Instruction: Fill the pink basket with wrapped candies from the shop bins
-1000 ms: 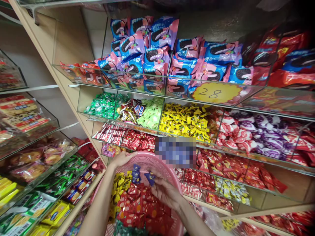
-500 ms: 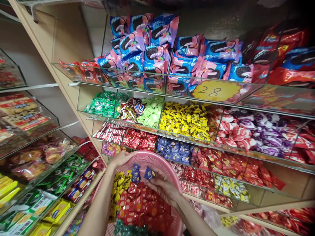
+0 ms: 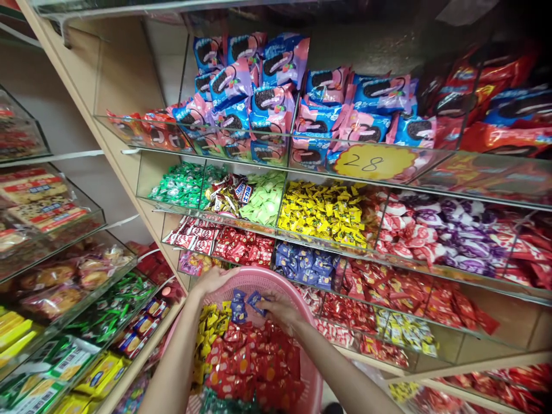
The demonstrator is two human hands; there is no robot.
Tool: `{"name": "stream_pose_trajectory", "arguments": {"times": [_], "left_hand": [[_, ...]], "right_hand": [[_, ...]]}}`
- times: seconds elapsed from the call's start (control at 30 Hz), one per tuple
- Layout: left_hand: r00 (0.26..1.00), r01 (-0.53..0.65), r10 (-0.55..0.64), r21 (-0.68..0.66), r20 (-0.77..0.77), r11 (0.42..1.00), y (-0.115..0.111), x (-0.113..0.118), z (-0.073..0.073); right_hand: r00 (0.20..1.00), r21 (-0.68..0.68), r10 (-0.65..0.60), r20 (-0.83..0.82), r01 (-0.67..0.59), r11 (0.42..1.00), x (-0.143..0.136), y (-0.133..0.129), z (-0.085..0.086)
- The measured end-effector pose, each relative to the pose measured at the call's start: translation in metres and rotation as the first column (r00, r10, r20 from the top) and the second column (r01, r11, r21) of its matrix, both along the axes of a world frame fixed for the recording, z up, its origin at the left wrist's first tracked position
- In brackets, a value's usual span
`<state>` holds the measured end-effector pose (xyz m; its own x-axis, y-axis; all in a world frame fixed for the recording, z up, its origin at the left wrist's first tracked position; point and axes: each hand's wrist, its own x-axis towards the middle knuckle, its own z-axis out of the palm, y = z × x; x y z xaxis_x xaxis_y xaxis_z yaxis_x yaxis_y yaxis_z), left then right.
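Right hand [image 3: 282, 310] pinches 1 blue packet [image 3: 256, 301], probably light and slick, so edges seem best. Left hand [image 3: 213, 280] clasps basket [image 3: 296, 295] at far left rim.

The near side of the pink basket [image 3: 314, 339] runs off the bottom edge, cutting off the green packets [image 3: 224, 402] by its near rim. Part of the blue packet [image 3: 256, 301] is hidden by the right hand [image 3: 280, 310], whose fingertips are blurred. The left hand's [image 3: 215, 280] fingertips are indistinct at the far rim. Lettering on the red packets [image 3: 237, 356] is too small to read. Shadow obscures the top shelf's [image 3: 371, 138] right end.
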<state>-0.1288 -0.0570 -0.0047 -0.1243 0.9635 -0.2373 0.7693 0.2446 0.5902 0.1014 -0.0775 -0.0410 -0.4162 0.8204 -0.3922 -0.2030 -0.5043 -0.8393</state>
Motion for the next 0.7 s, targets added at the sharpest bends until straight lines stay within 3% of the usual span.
{"name": "stream_pose_trajectory", "arguments": {"times": [0.27,0.57,0.7], "left_hand": [[1.0,-0.01,0.01,0.02,-0.027,1.0,-0.004,0.002,0.005],[1.0,0.012,-0.012,0.008,-0.02,1.0,-0.001,0.001,0.004],[0.999,0.004,-0.004,0.007,-0.034,1.0,0.0,0.0,0.002]], "right_hand": [[0.96,0.191,0.1,0.263,-0.153,0.969,-0.015,0.006,-0.016],[0.875,0.345,-0.055,0.481,-0.131,0.93,-0.029,0.016,-0.037],[0.754,0.427,-0.157,0.638,-0.177,0.887,-0.034,0.017,-0.044]]}}
